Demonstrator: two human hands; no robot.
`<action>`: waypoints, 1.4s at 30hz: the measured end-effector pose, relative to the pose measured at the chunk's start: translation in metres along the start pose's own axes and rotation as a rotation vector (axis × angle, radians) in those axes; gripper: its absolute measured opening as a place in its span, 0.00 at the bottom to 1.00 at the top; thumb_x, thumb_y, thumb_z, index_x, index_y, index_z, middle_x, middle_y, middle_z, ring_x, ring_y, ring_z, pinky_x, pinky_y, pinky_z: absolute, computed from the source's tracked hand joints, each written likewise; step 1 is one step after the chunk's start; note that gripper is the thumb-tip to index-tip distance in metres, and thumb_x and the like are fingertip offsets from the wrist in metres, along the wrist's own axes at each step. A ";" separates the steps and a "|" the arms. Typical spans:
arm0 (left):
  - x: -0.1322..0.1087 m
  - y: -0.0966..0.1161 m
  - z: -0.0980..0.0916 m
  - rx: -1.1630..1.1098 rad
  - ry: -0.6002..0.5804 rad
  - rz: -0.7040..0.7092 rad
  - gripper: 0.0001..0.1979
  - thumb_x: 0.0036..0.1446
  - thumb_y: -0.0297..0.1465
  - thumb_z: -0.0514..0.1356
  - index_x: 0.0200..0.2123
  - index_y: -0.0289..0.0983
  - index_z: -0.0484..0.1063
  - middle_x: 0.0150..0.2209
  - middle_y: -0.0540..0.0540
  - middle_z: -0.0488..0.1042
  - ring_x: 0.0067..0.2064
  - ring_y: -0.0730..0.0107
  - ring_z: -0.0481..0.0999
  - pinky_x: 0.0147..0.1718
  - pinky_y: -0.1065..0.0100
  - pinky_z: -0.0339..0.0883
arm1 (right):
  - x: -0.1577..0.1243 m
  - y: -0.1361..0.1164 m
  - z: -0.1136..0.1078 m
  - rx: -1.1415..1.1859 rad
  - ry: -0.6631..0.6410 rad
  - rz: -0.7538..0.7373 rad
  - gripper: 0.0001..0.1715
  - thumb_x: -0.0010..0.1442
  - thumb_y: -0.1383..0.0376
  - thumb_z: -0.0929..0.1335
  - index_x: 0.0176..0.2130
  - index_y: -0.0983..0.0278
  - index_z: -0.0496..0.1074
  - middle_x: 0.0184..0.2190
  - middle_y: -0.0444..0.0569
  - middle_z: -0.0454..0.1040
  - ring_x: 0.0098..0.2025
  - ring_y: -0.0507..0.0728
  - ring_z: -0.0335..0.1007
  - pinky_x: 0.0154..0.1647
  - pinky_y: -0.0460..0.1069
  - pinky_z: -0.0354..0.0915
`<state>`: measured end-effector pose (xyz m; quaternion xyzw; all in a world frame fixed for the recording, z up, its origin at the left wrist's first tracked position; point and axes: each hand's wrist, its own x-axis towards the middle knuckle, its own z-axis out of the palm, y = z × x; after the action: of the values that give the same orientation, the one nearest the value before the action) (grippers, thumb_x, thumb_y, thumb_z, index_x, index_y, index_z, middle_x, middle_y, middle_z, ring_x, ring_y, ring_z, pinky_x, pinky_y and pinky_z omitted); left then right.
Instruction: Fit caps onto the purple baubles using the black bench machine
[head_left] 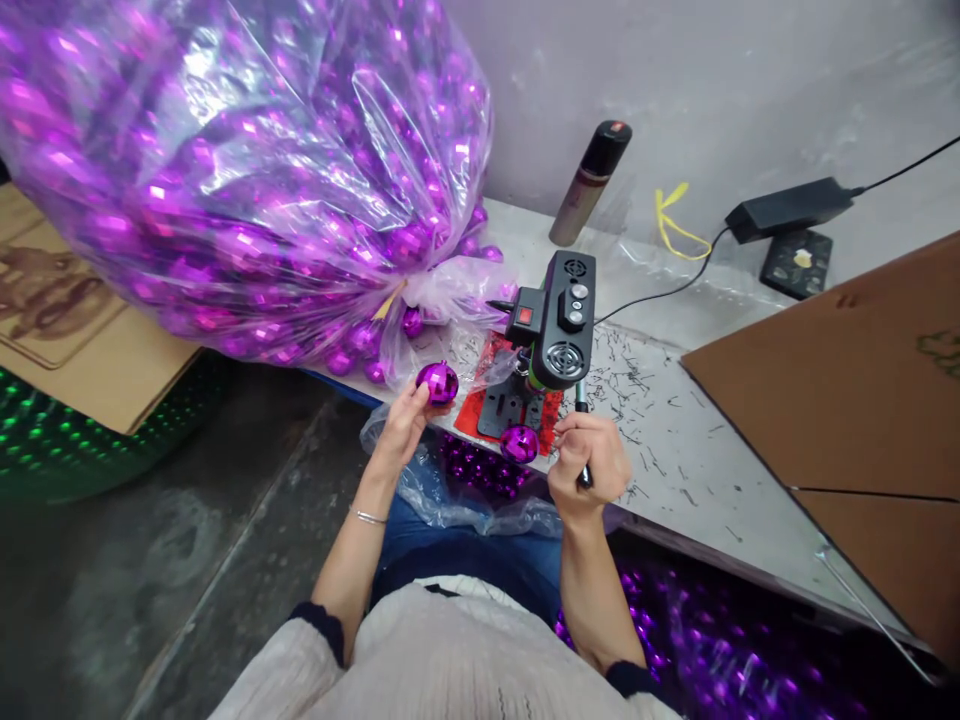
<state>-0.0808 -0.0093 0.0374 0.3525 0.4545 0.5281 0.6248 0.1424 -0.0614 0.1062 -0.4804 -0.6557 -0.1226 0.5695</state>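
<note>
My left hand [409,415] pinches a shiny purple faceted bauble [438,383] at the table's front edge. My right hand [589,455] is wrapped round the black handle [584,476] of a thin metal rod, which runs up beside the black device [570,320]; whether the two are joined I cannot tell. A second purple bauble [519,443] is by the device's base plate [499,408], just left of my right fingers; what supports it is unclear. Under the plate lies a red sheet [469,412]. The device has round vents, knobs and a red switch.
A huge clear bag of purple baubles [262,190] fills the upper left. Behind the device stands a spray can [590,185]. A black power adapter [791,208] and yellow tie [679,225] lie farther right, near a cardboard box [840,380]. Small dark wire bits [645,400] litter the table.
</note>
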 end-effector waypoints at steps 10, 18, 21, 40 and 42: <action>-0.018 -0.017 0.008 -0.271 -0.121 -0.273 0.25 0.63 0.49 0.60 0.52 0.36 0.75 0.52 0.35 0.81 0.50 0.53 0.83 0.52 0.52 0.79 | -0.003 0.003 0.000 0.018 -0.005 0.008 0.13 0.68 0.70 0.63 0.31 0.60 0.65 0.25 0.43 0.71 0.28 0.52 0.71 0.30 0.47 0.65; -0.022 -0.015 0.030 -0.026 -0.225 -0.124 0.35 0.58 0.45 0.67 0.66 0.47 0.62 0.59 0.42 0.75 0.53 0.53 0.82 0.53 0.52 0.79 | -0.002 0.003 0.000 -0.001 -0.011 -0.010 0.12 0.68 0.70 0.63 0.31 0.60 0.65 0.25 0.43 0.72 0.28 0.51 0.71 0.29 0.47 0.64; -0.016 -0.027 0.042 0.152 -0.204 0.053 0.38 0.54 0.41 0.72 0.65 0.44 0.63 0.62 0.39 0.73 0.56 0.56 0.80 0.56 0.57 0.76 | -0.001 0.003 -0.001 -0.015 -0.018 -0.018 0.13 0.68 0.70 0.63 0.31 0.60 0.65 0.25 0.43 0.72 0.28 0.51 0.71 0.29 0.47 0.65; 0.022 -0.063 0.064 0.861 -0.234 0.629 0.29 0.60 0.45 0.68 0.60 0.39 0.69 0.57 0.36 0.76 0.60 0.52 0.75 0.60 0.50 0.68 | 0.000 0.000 -0.004 -0.022 -0.056 -0.041 0.12 0.68 0.71 0.63 0.32 0.60 0.66 0.27 0.45 0.74 0.29 0.51 0.71 0.30 0.46 0.64; 0.023 -0.067 0.065 0.871 -0.248 0.630 0.30 0.60 0.45 0.68 0.61 0.39 0.69 0.58 0.36 0.76 0.61 0.51 0.74 0.61 0.50 0.67 | -0.001 0.001 -0.004 -0.020 -0.052 -0.040 0.12 0.68 0.71 0.63 0.32 0.60 0.66 0.27 0.45 0.74 0.29 0.51 0.72 0.30 0.46 0.65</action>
<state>0.0035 0.0028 -0.0071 0.7569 0.4265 0.4071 0.2819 0.1454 -0.0644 0.1068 -0.4761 -0.6784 -0.1281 0.5447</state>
